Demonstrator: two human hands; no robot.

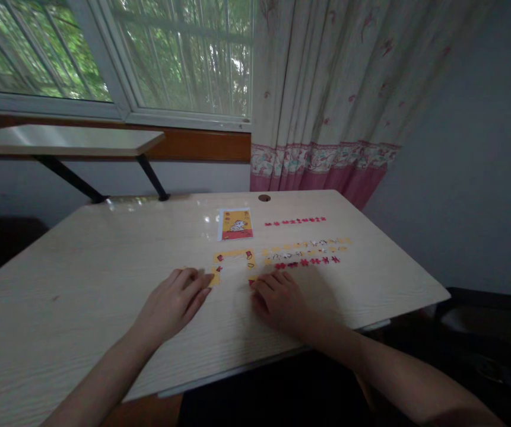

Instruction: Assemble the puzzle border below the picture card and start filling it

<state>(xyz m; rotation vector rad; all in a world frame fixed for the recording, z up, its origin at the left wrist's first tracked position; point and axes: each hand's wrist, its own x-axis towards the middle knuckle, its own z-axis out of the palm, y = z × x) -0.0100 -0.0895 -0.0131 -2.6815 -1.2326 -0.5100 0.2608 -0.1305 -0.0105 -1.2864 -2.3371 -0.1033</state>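
A partly joined frame of yellow jigsaw puzzle pieces (pixel 232 254) with small red drawings lies on the table, open at its near side. My left hand (pixel 170 301) is at the frame's lower left corner, finger and thumb closing on a yellow puzzle piece (pixel 215 276). A bit of yellow shows behind its knuckles. At the lower right end, my right hand (pixel 282 301) has its fingers curled onto a red and yellow puzzle piece (pixel 252 280), mostly covered by the fingertips. Just beyond the frame lies a picture card (pixel 237 225) showing a white animal on yellow and red.
Loose red pieces (pixel 295 222) form a row at the right back. Nearer are rows of yellow and white pieces (pixel 304 248) and another red row (pixel 308 262). A raised shelf (pixel 68 141) stands at the back left; a cable hole (pixel 264 198) is at the rear edge.
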